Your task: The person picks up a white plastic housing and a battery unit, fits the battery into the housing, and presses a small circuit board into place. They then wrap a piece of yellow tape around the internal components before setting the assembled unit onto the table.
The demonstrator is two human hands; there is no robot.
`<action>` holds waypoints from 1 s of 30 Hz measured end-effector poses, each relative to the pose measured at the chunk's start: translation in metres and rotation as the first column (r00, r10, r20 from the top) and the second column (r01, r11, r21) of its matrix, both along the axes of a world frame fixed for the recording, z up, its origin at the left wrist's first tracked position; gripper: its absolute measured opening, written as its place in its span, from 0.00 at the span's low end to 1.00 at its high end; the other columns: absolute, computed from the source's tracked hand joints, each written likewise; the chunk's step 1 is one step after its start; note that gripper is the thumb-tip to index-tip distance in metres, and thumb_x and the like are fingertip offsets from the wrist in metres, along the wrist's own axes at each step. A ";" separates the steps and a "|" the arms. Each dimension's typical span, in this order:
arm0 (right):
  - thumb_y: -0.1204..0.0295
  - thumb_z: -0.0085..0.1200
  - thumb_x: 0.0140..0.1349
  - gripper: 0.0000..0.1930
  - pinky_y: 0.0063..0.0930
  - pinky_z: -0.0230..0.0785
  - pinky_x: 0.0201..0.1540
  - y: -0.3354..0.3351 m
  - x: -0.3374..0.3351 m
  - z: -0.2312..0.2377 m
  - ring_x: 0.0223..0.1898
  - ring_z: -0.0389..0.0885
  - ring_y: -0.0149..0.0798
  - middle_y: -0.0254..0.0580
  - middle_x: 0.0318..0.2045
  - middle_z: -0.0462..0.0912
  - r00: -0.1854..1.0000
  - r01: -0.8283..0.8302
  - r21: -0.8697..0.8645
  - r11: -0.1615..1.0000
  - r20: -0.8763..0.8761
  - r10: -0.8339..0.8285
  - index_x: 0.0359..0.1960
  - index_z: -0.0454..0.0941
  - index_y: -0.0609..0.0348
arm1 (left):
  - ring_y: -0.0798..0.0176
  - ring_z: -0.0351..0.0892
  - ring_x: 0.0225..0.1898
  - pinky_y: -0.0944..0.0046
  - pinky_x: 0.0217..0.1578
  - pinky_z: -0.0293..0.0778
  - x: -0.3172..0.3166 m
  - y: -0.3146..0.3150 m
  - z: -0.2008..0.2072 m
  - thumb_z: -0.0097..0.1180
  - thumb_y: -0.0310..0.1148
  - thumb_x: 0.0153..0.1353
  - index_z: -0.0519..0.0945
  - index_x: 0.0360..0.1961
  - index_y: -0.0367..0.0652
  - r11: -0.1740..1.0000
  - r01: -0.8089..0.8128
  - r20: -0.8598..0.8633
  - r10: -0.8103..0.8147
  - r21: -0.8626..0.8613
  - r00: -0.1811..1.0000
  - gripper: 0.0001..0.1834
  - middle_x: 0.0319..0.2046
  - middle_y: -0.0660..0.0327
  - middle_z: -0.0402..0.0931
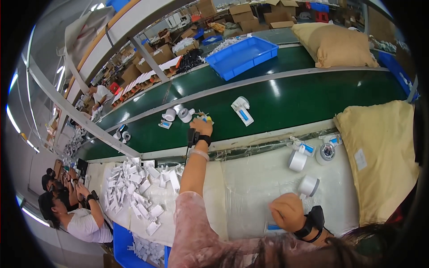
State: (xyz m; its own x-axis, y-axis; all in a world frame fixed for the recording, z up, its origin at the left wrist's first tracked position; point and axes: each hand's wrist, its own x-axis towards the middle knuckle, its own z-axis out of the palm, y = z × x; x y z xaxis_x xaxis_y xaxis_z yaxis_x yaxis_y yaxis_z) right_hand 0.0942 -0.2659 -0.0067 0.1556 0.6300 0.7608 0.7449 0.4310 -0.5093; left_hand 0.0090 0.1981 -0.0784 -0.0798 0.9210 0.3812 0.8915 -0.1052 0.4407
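My left hand [202, 127] reaches forward over the green conveyor belt [308, 91]. Its fingers are closed at a small white and yellow piece [205, 118], too hidden to name. Just left of it on the belt sit two white round housings with grey rims, one of them a housing [185, 115]. My right hand [287, 212] is curled low over the padded table [250, 183]; what its fingers hold, if anything, is hidden. Beside it lies a white cylinder [308, 186] with a grey rim. A flat blue-and-white part [273, 227] shows partly below that hand.
White plastic parts [134, 183] are heaped left of my left arm, above a blue bin [123, 243] of similar pieces. Another white assembly [242, 110] lies on the belt. A blue tray [243, 56] stands beyond. Yellow sacks, one a sack [377, 156], flank the right. Co-workers sit at left.
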 end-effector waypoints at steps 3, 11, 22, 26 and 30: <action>0.82 0.61 0.45 0.09 0.35 0.69 0.31 0.002 0.000 0.000 0.28 0.78 0.45 0.40 0.28 0.80 0.998 -0.052 -0.040 0.998 -0.036 0.050 0.30 0.79 0.59 | 0.43 0.75 0.49 0.49 0.51 0.69 -0.019 0.040 -0.011 0.62 0.52 0.47 0.80 0.43 0.37 0.997 -0.014 -0.185 -0.001 -0.079 0.983 0.30 0.43 0.47 0.79; 0.80 0.61 0.45 0.11 0.31 0.68 0.28 0.006 0.009 -0.003 0.24 0.77 0.41 0.37 0.27 0.81 0.999 0.016 -0.063 0.998 -0.051 -0.019 0.33 0.81 0.58 | 0.49 0.82 0.44 0.57 0.44 0.76 0.005 0.057 0.031 0.63 0.48 0.41 0.85 0.37 0.41 0.921 0.153 -0.378 -0.294 -0.359 0.878 0.25 0.39 0.49 0.83; 0.81 0.61 0.46 0.09 0.34 0.69 0.30 -0.002 0.008 -0.006 0.28 0.78 0.44 0.41 0.28 0.81 0.997 0.010 -0.120 0.993 -0.081 -0.020 0.32 0.81 0.59 | 0.62 0.75 0.23 0.60 0.16 0.71 -0.041 -0.038 0.054 0.57 0.35 0.48 0.70 0.47 0.32 0.588 0.653 0.560 -0.369 -0.477 0.742 0.26 0.29 0.57 0.75; 0.80 0.61 0.49 0.08 0.34 0.69 0.31 0.001 0.001 -0.007 0.29 0.79 0.44 0.41 0.28 0.81 0.996 -0.015 -0.161 0.987 -0.090 0.001 0.32 0.80 0.59 | 0.71 0.72 0.28 0.68 0.20 0.68 -0.084 -0.119 0.060 0.53 0.31 0.56 0.68 0.52 0.43 0.404 0.845 0.866 -0.202 -0.352 0.457 0.21 0.32 0.66 0.70; 0.79 0.61 0.52 0.08 0.35 0.68 0.33 0.005 0.003 -0.003 0.29 0.78 0.44 0.41 0.28 0.81 0.999 -0.005 -0.182 0.983 -0.049 -0.004 0.34 0.80 0.59 | 0.71 0.69 0.25 0.71 0.19 0.65 -0.092 -0.225 0.091 0.53 0.32 0.58 0.66 0.53 0.48 0.244 0.915 0.946 0.033 -0.320 0.322 0.21 0.30 0.67 0.68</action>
State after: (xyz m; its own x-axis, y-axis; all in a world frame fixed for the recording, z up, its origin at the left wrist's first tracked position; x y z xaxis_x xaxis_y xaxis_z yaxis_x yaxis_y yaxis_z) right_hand 0.0967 -0.2609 -0.0093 0.1900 0.7571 0.6251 0.7169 0.3280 -0.6152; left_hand -0.0834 -0.0270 0.0124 0.7252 0.5918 -0.3519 0.0847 0.4305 0.8986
